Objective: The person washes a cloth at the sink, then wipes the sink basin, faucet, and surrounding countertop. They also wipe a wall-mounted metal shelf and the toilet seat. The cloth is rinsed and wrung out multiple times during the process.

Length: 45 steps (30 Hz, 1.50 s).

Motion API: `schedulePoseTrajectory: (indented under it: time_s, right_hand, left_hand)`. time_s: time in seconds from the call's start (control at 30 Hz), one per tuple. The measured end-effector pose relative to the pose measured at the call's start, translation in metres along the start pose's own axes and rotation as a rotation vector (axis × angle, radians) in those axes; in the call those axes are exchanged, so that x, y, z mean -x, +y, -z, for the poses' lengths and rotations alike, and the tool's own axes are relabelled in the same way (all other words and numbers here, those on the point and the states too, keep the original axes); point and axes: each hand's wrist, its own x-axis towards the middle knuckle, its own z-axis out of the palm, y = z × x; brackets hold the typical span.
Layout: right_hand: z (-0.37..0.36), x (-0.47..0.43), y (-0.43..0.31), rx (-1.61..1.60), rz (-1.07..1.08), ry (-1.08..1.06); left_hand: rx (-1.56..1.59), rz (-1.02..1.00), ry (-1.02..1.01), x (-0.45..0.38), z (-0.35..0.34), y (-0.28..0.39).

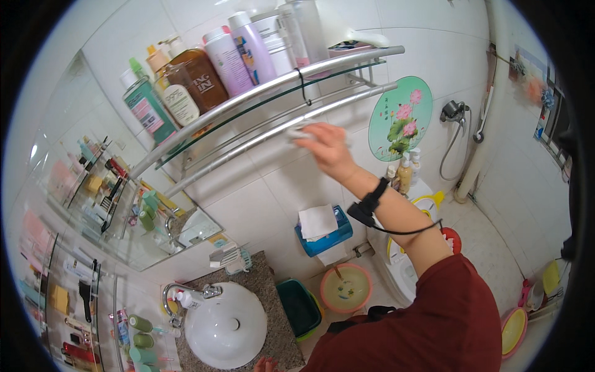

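My right hand (327,151) grips a greyish-white cloth (300,133) against the lower metal rail (260,141) of a wall-mounted glass shelf. A dark band with a cable circles that forearm. Only the fingertips of my left hand (266,365) show at the bottom edge, close to the stone counter; whether they hold anything is hidden. Above the cloth, a black hook (303,86) hangs from the upper rail (274,88). On the glass shelf stand a green bottle (151,111), a brown pump bottle (200,76), purple bottles (253,49) and a white hair dryer or similar handled item (367,38).
A white basin (228,325) with a curved faucet (186,293) sits at lower left, beneath a mirror (139,186). Below my arm are a blue tissue box (341,230), a pink-rimmed tub (366,279), a dark green bin (302,307) and a toilet (404,274).
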Motion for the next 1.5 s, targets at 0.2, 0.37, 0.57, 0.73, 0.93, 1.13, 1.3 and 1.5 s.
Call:
schedulePoseTrajectory:
  time_s: [0.2, 0.37, 0.57, 0.73, 0.93, 1.13, 1.3, 1.5]
  right_hand:
    - [0.009, 0.032, 0.091, -1.41, -1.382, 0.896]
    - [-0.027, -0.002, 0.125, -1.717, -1.26, 0.884]
    - [-0.051, -0.027, 0.086, -1.757, -1.31, 0.86]
    - [-0.113, -0.046, -0.02, -1.719, -1.253, 0.803]
    - [-0.194, -0.069, -0.153, -1.878, -1.249, 0.637]
    - [-0.216, -0.081, -0.204, -1.811, -1.255, 0.298]
    - [-0.169, -0.046, -0.207, -1.757, -1.356, -0.219]
    - [-0.072, 0.002, -0.257, -2.26, -1.442, -0.613]
  left_hand:
    - [-0.157, 0.052, -0.029, -0.017, -0.043, 0.03]
    - [-0.183, -0.033, -0.075, -0.032, -0.06, 0.025]
    - [-0.101, -0.001, 0.018, 0.028, -0.059, 0.023]
    - [0.025, -0.026, 0.095, 0.045, -0.063, 0.018]
    - [0.035, -0.066, 0.152, 0.066, -0.045, -0.005]
    - [0.074, -0.052, 0.28, 0.074, -0.026, -0.015]
    - [0.128, -0.118, 0.24, 0.039, -0.04, 0.026]
    - [-0.178, -0.864, 0.052, -0.052, -0.098, 0.18]
